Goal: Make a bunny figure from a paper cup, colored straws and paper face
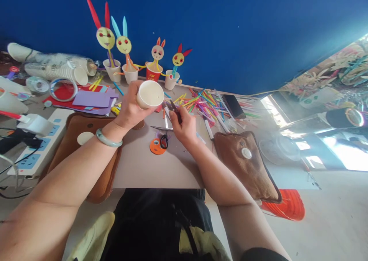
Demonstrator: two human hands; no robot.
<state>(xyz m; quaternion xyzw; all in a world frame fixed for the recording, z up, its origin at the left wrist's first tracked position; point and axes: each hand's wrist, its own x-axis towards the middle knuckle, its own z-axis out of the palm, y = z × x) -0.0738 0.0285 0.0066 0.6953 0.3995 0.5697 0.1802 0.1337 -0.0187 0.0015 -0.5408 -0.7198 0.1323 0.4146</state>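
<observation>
My left hand [130,107] is wrapped round a white paper cup [150,94], tilted so that its open mouth faces me. Close to its right, my right hand [184,126] is closed on a dark-handled tool [174,110]; its kind is partly hidden by the fingers. Below that hand, metal blades and a black finger loop [164,141] of what look like scissors show over the table. An orange paper disc [157,146] with drawn eyes and mouth lies beside the loop, partly overlapped by it.
Several cup figures with eared paper faces [123,45] line the blue wall. Coloured sticks [201,102] and a phone [234,105] lie behind my right hand. Brown cushions [245,163] flank the table. Purple paper [92,99], stacked cups [54,72] and a power strip [40,146] are left.
</observation>
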